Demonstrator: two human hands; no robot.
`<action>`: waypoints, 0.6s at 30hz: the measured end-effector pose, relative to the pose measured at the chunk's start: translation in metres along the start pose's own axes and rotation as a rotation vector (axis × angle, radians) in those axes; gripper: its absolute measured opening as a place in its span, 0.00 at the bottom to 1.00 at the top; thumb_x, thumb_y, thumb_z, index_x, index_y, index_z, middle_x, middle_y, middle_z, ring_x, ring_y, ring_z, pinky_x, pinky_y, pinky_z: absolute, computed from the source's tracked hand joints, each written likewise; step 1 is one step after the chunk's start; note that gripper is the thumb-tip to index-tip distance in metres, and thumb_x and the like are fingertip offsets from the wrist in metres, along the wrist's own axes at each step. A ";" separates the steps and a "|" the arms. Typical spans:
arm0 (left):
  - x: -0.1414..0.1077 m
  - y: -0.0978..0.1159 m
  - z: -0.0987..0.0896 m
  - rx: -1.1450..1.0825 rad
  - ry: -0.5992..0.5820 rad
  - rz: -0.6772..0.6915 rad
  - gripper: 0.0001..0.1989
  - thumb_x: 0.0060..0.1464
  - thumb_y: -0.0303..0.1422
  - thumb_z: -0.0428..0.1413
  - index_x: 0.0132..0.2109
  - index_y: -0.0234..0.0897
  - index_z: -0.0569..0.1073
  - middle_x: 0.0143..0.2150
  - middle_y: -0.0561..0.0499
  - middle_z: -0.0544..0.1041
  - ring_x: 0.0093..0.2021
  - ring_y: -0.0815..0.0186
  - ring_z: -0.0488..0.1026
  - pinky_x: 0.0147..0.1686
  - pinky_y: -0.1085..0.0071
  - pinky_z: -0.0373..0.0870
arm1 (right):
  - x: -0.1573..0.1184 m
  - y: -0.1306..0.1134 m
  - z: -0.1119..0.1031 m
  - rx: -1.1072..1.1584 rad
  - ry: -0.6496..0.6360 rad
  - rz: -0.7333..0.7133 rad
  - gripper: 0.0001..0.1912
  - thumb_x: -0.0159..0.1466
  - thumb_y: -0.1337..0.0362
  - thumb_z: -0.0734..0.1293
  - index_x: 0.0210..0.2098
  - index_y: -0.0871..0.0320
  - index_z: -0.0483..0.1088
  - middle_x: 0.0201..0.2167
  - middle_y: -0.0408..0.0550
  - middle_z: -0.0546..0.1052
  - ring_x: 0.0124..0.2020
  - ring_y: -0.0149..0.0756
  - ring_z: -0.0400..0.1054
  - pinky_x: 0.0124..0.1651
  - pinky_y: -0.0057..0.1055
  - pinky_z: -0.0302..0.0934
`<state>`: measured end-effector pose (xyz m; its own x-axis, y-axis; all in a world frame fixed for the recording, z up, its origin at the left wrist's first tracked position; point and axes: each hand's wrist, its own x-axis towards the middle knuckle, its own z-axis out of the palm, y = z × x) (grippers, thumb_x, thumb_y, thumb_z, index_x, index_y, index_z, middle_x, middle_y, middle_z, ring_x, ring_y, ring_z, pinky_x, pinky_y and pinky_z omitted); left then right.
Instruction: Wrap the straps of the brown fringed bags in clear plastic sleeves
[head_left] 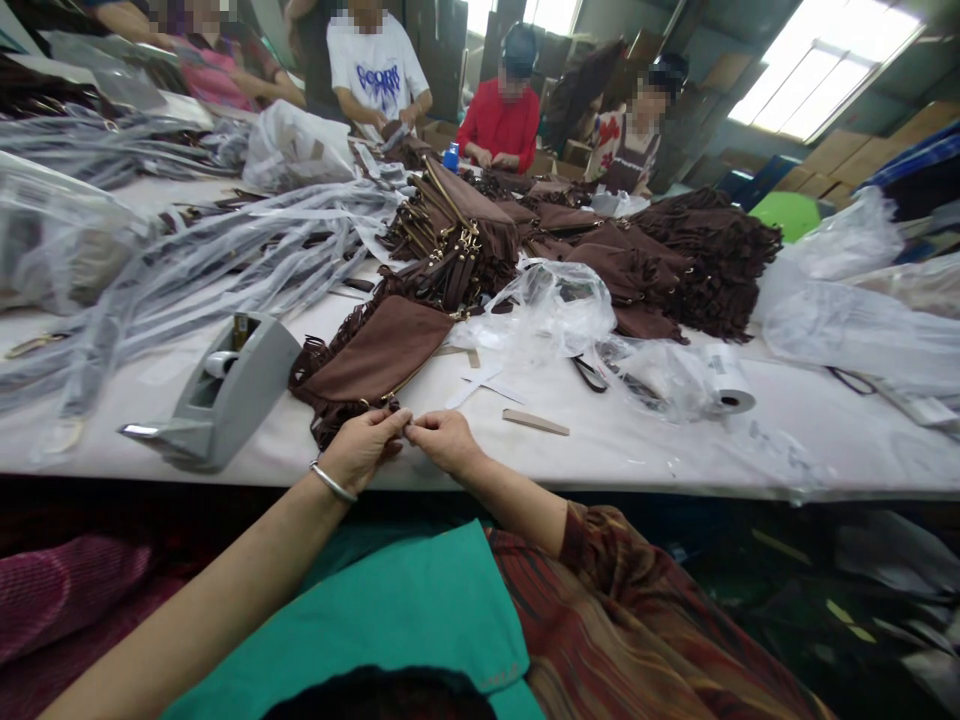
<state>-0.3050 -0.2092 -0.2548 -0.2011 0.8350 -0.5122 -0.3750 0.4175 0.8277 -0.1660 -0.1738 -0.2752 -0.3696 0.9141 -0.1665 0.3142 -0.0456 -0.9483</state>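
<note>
A brown fringed pouch with a gold zipper lies on the table just beyond my hands. My left hand, with a silver bangle at the wrist, pinches at the pouch's near corner, by its zipper end. My right hand meets it fingertip to fingertip, also in a pinch. Whatever small piece sits between the fingertips is too small to make out. A grey tape dispenser stands left of the pouch. To the right of my hands lies a flat beige strip.
A heap of brown pouches rises behind the work spot, beside crumpled clear plastic. Plastic-wrapped straps cover the left side. A white roll stands at right. Several people work across the table.
</note>
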 end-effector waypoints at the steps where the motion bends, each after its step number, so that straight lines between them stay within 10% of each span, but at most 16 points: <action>1: -0.001 0.003 -0.001 -0.037 -0.001 -0.039 0.19 0.39 0.41 0.69 0.34 0.31 0.77 0.31 0.49 0.75 0.28 0.71 0.71 0.24 0.78 0.68 | 0.001 0.000 0.000 -0.011 -0.009 0.006 0.13 0.54 0.57 0.67 0.24 0.62 0.76 0.18 0.40 0.71 0.24 0.28 0.63 0.29 0.24 0.54; 7: -0.002 0.013 0.003 -0.184 0.137 -0.218 0.17 0.60 0.42 0.53 0.31 0.31 0.74 0.27 0.49 0.75 0.20 0.72 0.68 0.19 0.76 0.67 | 0.002 -0.001 -0.001 -0.081 -0.032 0.049 0.11 0.53 0.60 0.67 0.24 0.62 0.77 0.16 0.40 0.71 0.21 0.28 0.62 0.26 0.24 0.53; 18: -0.011 0.005 0.009 -0.108 0.149 -0.109 0.06 0.53 0.31 0.59 0.34 0.31 0.73 0.28 0.46 0.77 0.26 0.62 0.76 0.27 0.64 0.76 | 0.017 -0.010 0.005 -0.027 -0.038 0.140 0.12 0.53 0.59 0.69 0.25 0.63 0.77 0.16 0.40 0.70 0.20 0.27 0.61 0.23 0.23 0.54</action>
<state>-0.2962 -0.2127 -0.2429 -0.2822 0.7215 -0.6322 -0.4947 0.4552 0.7403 -0.1798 -0.1596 -0.2697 -0.3526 0.8838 -0.3074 0.3888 -0.1605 -0.9073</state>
